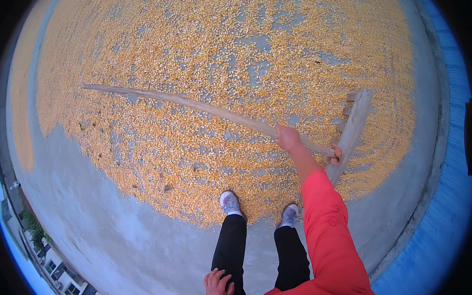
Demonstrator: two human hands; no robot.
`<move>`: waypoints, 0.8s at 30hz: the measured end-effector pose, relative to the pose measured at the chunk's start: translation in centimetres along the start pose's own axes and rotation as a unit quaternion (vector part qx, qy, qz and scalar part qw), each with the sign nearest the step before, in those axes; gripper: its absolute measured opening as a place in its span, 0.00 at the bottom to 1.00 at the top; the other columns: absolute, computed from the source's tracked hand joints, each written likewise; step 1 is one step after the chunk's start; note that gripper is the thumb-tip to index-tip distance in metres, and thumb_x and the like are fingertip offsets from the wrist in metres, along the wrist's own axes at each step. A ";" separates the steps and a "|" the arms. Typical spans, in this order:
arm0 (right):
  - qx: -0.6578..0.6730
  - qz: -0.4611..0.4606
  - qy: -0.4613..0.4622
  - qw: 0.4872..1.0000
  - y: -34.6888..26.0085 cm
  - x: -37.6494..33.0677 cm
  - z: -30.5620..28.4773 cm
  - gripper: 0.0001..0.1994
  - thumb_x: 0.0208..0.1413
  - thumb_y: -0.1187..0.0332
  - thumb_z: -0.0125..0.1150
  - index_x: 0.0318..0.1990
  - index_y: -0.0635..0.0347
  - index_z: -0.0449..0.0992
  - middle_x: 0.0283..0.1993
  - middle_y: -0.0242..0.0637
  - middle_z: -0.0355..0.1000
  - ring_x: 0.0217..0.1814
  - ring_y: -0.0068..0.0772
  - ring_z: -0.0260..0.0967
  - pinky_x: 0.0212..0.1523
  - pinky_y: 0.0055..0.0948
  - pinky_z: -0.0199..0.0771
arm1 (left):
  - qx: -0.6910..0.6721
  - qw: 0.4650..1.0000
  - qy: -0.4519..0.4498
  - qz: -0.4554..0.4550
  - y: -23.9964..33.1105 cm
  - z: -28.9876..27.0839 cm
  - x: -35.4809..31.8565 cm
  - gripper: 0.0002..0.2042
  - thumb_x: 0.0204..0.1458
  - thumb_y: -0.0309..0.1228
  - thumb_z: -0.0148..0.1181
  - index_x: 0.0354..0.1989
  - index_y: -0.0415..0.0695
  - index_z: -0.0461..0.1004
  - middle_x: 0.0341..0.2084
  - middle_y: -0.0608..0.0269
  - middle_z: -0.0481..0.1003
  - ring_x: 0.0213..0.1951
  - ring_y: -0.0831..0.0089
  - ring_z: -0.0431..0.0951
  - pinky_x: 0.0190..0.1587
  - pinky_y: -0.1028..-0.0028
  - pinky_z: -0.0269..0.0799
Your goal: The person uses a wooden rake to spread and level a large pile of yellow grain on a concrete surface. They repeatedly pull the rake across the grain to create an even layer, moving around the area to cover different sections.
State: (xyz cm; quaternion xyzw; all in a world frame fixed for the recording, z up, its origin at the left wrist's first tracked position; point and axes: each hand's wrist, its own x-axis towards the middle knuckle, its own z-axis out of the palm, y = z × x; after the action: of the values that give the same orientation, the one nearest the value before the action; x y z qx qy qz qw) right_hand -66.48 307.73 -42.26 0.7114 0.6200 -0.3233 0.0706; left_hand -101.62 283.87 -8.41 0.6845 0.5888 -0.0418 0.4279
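My right hand (288,138), at the end of a red sleeve, is closed around the handle of a long wooden rake (208,107). The bent handle reaches far to the left over the corn. At its right end sits the rake's thick wooden head (352,130), with short stubby teeth along the left side. A reddish-brown bit shows where handle and head meet; I cannot make out what it is. Low in the view, my left hand (218,287) rests against my black trouser leg, fingers apart and holding nothing. Loose yellow corn kernels (194,144) lie spread under the rake.
My shoes (230,202) stand at the near edge of the corn on grey concrete (114,224). A low kerb and a blue surface (437,244) run along the right. At the far left lie another strip of corn (20,113) and, lower down, white buildings (63,276).
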 end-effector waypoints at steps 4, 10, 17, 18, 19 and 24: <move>0.051 -0.065 -0.035 0.996 -0.1 -5.2 -1.7 0.13 0.38 0.68 0.57 0.35 0.50 0.68 0.32 0.40 0.70 0.37 0.44 0.68 0.36 0.40 0.68 | -0.070 0.992 0.058 -0.088 1.1 0.3 1.8 0.18 0.39 0.31 0.59 0.40 0.41 0.67 0.40 0.52 0.67 0.46 0.55 0.65 0.49 0.60 0.59; 0.093 -0.164 -0.074 0.979 -1.0 -12.8 -7.9 0.11 0.38 0.68 0.58 0.32 0.52 0.67 0.31 0.38 0.69 0.36 0.44 0.68 0.35 0.42 0.67 | -0.069 0.967 0.246 -0.007 1.8 -4.4 11.7 0.30 0.38 0.33 0.60 0.51 0.37 0.57 0.52 0.49 0.56 0.56 0.58 0.54 0.57 0.60 0.48; 0.040 -0.231 -0.122 0.964 -0.8 -15.6 -12.2 0.08 0.36 0.70 0.58 0.29 0.51 0.69 0.32 0.36 0.69 0.38 0.41 0.67 0.35 0.40 0.66 | 0.323 0.945 0.021 0.044 7.7 -14.6 11.6 0.37 0.28 0.41 0.67 0.50 0.43 0.59 0.49 0.54 0.62 0.55 0.59 0.57 0.57 0.57 0.45; 0.012 -0.238 -0.124 0.963 -0.7 -15.9 -12.6 0.08 0.36 0.70 0.58 0.28 0.51 0.69 0.33 0.35 0.69 0.38 0.40 0.67 0.35 0.39 0.65 | 0.345 0.938 -0.026 -0.011 6.5 -14.7 10.8 0.35 0.27 0.48 0.67 0.46 0.44 0.63 0.39 0.56 0.70 0.46 0.61 0.68 0.50 0.62 0.58; -0.015 -0.232 -0.092 0.968 -0.1 -16.5 -12.5 0.08 0.36 0.69 0.58 0.28 0.51 0.70 0.33 0.34 0.69 0.39 0.39 0.67 0.36 0.40 0.64 | 0.348 0.925 -0.108 -0.108 6.4 -15.2 9.8 0.31 0.29 0.50 0.65 0.42 0.44 0.66 0.33 0.57 0.72 0.39 0.62 0.72 0.44 0.63 0.63; -0.068 -0.210 -0.007 0.975 -1.8 -21.2 -15.2 0.08 0.36 0.67 0.57 0.29 0.53 0.70 0.33 0.32 0.67 0.44 0.36 0.63 0.43 0.43 0.58 | 0.252 0.922 -0.243 -0.167 9.3 -14.8 0.6 0.24 0.33 0.54 0.60 0.30 0.46 0.70 0.25 0.57 0.74 0.29 0.60 0.75 0.33 0.64 0.69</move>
State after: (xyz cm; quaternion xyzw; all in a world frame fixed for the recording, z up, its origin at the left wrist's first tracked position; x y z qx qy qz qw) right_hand -62.95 298.04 -18.20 0.5568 0.7754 -0.2930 0.0537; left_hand -100.26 294.25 5.55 0.6302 0.5427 -0.4248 0.3575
